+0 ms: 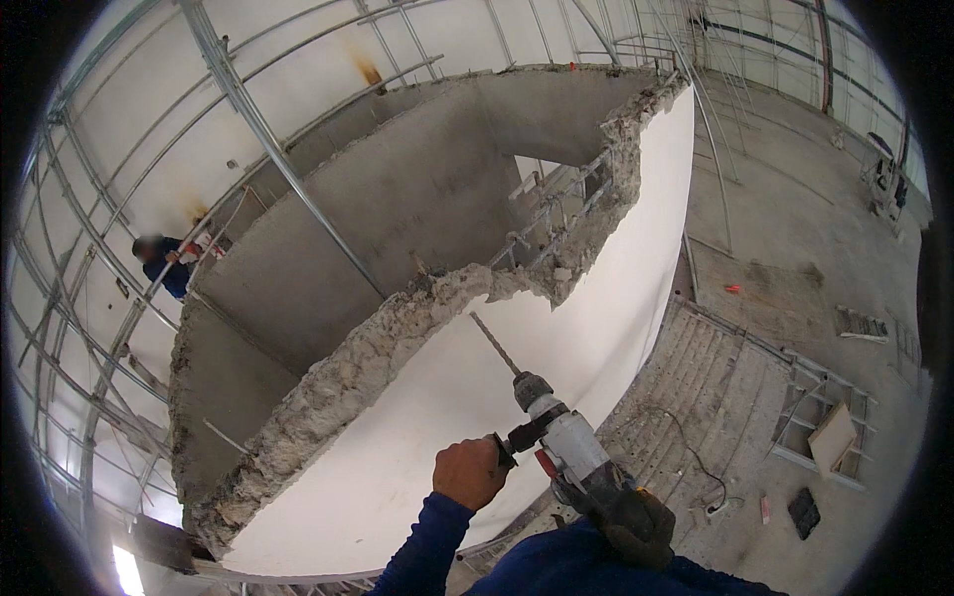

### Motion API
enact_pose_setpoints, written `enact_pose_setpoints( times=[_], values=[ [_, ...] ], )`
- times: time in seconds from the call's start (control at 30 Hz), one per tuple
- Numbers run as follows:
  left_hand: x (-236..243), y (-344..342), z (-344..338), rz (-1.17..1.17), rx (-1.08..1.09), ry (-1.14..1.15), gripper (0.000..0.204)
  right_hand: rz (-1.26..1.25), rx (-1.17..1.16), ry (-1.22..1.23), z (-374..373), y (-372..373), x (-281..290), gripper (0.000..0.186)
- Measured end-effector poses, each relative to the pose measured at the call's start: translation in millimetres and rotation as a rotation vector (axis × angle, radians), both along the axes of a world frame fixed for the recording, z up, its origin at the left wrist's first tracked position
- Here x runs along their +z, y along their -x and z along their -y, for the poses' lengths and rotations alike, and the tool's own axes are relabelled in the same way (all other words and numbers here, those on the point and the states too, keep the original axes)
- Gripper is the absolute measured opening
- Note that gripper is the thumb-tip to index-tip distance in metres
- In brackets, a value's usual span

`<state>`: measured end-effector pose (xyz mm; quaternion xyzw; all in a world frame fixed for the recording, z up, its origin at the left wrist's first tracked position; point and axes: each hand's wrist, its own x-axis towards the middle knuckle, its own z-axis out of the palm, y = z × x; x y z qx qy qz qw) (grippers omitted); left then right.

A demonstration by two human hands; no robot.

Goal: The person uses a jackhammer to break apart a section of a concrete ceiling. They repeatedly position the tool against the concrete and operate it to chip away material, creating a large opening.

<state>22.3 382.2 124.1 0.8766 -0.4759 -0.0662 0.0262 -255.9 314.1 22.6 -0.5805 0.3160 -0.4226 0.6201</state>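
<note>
Grey and black, the rotary drill (576,447) lies diagonally across the white face of a curved concrete wall (397,447), its long bit (495,343) pointing up and left. The tip ends just below the broken rim (343,397); whether it touches the wall cannot be told.

The left hand (469,475) is closed around the side handle (505,452), left of the drill's body. The right hand cannot be made out at the tool's rear, so its grip cannot be told.

Judging by the wall, the breaking is partly done: the near rim is ragged along its length, and a deeper notch bares metal bars (556,223). Much seems left, since the white face below stands largely whole, as do the grey inner walls (397,189).

Farther out, scaffold tubes (268,139) cross at the left, where a co-worker (164,266) in dark blue leans by the far wall. At the right, a pale board (830,437) rests on a metal frame.
</note>
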Motion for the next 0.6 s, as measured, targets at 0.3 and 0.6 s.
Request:
enact_pose_setpoints(
  times=[0.3,0.6],
  values=[
    [0.7,-5.8,3.5,0.012,-0.013,0.03,0.03,0.023,-0.153,0.564,3.9,-4.4,-62.5,0.042],
    [2.7,-22.3,6.9,0.045,-0.051,0.094,0.03,-0.087,0.124,-0.053,16.9,-20.1,-23.1,0.044]
  ],
)
